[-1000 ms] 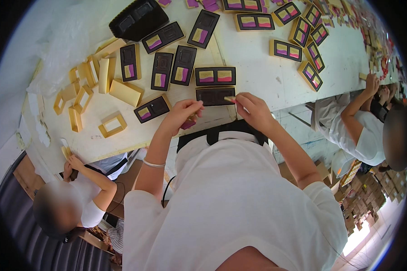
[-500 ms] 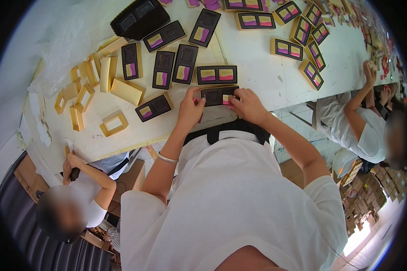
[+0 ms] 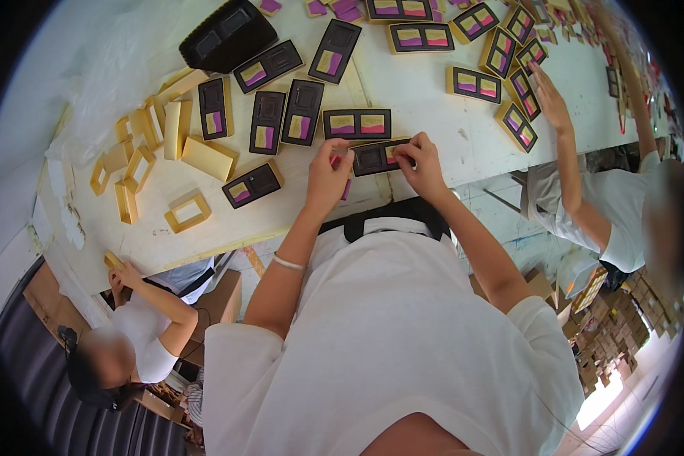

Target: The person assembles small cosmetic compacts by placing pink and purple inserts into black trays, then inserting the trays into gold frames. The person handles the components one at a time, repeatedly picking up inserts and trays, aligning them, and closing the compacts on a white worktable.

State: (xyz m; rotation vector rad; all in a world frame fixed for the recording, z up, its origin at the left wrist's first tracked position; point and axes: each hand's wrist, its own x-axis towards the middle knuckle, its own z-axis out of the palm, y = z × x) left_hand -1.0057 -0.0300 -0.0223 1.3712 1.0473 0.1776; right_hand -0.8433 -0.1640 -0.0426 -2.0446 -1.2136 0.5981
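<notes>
Right hand (image 3: 423, 166), black tray (image 3: 370, 159), apparently touching

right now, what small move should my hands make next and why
Perhaps press the pink-and-gold packet down with the right hand: its fingers are at that packet on the right end of the dark tray, and whether it is fully seated is hidden. The tray's left end looks bare, but the left hand could wait.
</notes>
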